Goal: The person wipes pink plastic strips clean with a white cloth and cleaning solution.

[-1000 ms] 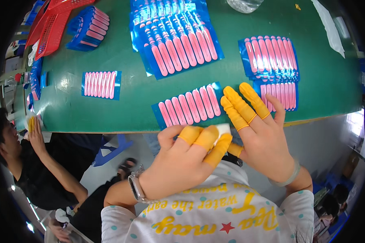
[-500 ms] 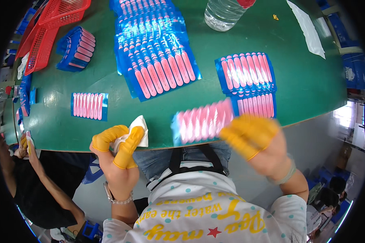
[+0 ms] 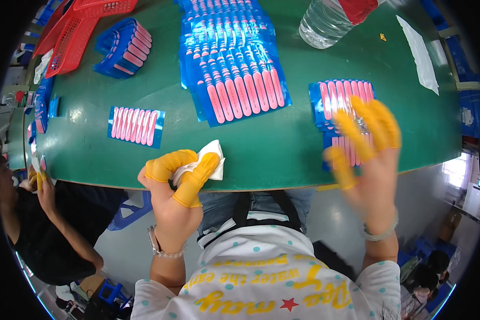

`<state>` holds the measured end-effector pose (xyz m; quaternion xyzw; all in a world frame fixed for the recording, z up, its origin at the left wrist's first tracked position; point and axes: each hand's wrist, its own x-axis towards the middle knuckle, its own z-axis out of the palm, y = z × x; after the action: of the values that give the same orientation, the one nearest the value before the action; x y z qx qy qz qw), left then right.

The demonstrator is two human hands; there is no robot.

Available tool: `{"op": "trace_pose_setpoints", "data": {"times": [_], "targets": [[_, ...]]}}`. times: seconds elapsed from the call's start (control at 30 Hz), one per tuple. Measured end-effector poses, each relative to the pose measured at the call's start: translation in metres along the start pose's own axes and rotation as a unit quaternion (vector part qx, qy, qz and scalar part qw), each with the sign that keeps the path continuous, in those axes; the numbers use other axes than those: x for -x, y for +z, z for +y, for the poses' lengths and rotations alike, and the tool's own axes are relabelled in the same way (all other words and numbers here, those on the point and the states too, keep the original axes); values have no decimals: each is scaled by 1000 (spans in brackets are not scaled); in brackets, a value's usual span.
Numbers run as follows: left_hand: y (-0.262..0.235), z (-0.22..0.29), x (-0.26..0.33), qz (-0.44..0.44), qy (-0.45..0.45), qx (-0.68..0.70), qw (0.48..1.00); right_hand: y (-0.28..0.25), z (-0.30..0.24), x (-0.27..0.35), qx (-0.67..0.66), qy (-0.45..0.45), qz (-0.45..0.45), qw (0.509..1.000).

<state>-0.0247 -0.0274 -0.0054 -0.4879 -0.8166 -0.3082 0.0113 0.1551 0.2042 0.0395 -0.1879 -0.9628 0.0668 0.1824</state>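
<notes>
Near the front edge of the table, my left hand (image 3: 176, 178), in yellow finger covers, is closed on a folded white cloth (image 3: 212, 160). My right hand (image 3: 368, 152), also in yellow finger covers, is slightly blurred with fingers spread. It reaches over the right pile of blue sheets with pink strips (image 3: 330, 93) and hides part of it; whether the fingers touch the pile I cannot tell. A single sheet of pink strips (image 3: 136, 126) lies flat left of my left hand. Beyond the hands, a large overlapping stack of such sheets (image 3: 245, 96) runs toward the far edge.
A curled bundle of sheets (image 3: 125, 48) sits at the far left by red plastic baskets (image 3: 72, 45). A clear water container (image 3: 325, 24) stands at the back, right of the large stack. A white strip (image 3: 418, 56) lies far right. A co-worker (image 3: 58, 229) sits at left.
My right hand has moved away from the table's front edge to the right pile, its fingers now spread. The sheet it held no longer shows separately. My left hand still grips the cloth.
</notes>
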Motion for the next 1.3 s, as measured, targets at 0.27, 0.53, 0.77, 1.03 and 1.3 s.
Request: {"op": "trace_pose_setpoints", "data": {"times": [0.27, 0.53, 0.77, 1.03, 1.3], "targets": [[-1, -5, -7, 26, 16, -75, 997, 42, -37, -9, -37, -74, -128, 988], [20, 18, -39, -52, 130, -174, 975, 36, -45, 26, -105, -93, -189, 972], [9, 25, -17, -126, 174, -116, 970, 36, -45, 23, -138, -81, -158, 974], [7, 21, -18, -149, 209, -107, 960, 40, -43, 26, -108, -81, -172, 976], [6, 26, -21, -167, 200, -69, 963, 38, -28, 29, -118, -74, -152, 979]]}}
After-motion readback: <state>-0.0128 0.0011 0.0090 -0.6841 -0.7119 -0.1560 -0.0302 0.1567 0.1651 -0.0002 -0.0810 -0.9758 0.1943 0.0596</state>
